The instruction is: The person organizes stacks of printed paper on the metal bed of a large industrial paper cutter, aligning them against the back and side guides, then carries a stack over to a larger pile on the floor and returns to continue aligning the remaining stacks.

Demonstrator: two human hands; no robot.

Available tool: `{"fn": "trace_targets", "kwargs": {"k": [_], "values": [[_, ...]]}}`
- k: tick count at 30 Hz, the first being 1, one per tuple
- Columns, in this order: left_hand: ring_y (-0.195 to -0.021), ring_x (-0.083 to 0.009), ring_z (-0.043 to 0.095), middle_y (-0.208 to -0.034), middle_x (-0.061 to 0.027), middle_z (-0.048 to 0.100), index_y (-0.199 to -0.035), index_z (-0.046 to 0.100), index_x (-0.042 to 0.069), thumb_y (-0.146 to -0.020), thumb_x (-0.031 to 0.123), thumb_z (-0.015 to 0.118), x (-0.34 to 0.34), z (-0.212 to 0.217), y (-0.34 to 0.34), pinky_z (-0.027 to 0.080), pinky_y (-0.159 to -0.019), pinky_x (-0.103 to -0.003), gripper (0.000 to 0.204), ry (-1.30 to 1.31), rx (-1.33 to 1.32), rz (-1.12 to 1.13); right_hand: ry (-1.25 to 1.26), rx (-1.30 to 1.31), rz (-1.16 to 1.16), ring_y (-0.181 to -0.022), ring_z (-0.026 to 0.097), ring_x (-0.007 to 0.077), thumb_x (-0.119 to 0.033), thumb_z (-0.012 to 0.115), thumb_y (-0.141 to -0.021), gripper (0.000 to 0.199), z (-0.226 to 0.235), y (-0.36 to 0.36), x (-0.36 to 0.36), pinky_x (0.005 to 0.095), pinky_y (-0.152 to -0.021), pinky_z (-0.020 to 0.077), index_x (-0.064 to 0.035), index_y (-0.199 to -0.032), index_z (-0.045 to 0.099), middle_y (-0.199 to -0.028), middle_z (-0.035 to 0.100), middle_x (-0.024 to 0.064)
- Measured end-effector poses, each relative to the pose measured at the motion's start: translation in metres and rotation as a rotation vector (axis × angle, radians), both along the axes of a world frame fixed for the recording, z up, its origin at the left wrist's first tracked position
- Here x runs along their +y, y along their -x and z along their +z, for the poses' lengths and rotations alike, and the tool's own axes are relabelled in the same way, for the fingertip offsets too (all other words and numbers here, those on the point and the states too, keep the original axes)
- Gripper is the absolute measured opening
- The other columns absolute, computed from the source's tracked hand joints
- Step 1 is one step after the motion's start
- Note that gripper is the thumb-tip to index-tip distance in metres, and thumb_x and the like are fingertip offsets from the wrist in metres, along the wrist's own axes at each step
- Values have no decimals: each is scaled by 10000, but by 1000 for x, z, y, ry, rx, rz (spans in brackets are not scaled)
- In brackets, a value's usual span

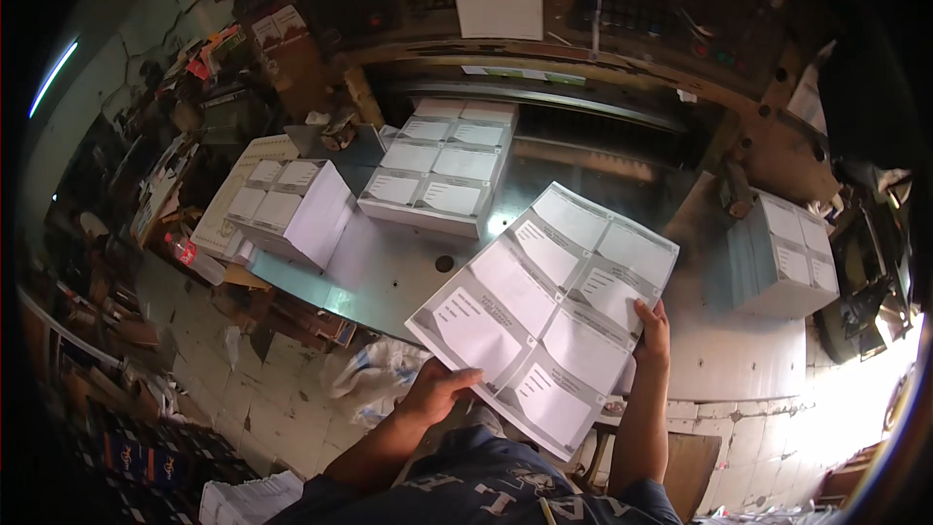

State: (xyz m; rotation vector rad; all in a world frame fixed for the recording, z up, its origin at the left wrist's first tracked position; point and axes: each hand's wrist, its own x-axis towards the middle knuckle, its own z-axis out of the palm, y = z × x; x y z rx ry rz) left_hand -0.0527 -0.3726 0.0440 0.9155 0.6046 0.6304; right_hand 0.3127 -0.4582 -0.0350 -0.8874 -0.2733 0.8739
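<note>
I hold a large printed paper sheet [557,319] tilted in front of me, with rows of grey-and-white label-like panels on it. Whether it is one sheet or a thin stack, I cannot tell. My left hand [442,394] grips its lower left edge, thumb on top and fingers hidden underneath. At the right edge my right hand [654,332] pinches it the same way. Beyond the sheet, a thick stack of matching printed paper [435,160] lies on the metal table of a large machine.
A smaller paper stack [292,209] stands at the table's left, another [783,258] on its right wing. The machine's dark frame [622,78] spans the back. Left of the table is a plastic bottle with a red label [182,249]. A white sack [374,379] lies below the front edge.
</note>
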Motion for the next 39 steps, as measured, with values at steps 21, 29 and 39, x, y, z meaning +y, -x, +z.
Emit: {"fn": "trace_targets", "kwargs": {"k": [21, 29, 39], "values": [[-914, -141, 557, -1088, -57, 562, -1299, 428, 28, -742, -38, 621, 232, 14, 34, 462, -736, -259, 593, 18, -258, 381, -89, -56, 297, -1066, 600, 281, -60, 623, -850, 483, 65, 25, 340, 409, -918, 520, -4, -1287, 426, -1207, 568, 173], [-1142, -266, 554, -1218, -120, 537, -1350, 366, 9, -755, -16, 627, 256, -14, 26, 475, -972, -409, 650, 42, -309, 493, 4, -64, 349, -1055, 604, 299, -75, 630, -848, 501, 45, 22, 393, 419, -920, 518, 18, -1288, 410, -1186, 564, 199], [-1034, -237, 617, -1162, -103, 586, -1325, 411, 5, -810, 53, 623, 303, 4, -4, 535, -872, -396, 559, 105, -335, 469, 121, -33, 410, -1060, 600, 295, -128, 627, -889, 469, 40, -13, 455, 407, -932, 495, 46, -1280, 435, -1185, 572, 196]]}}
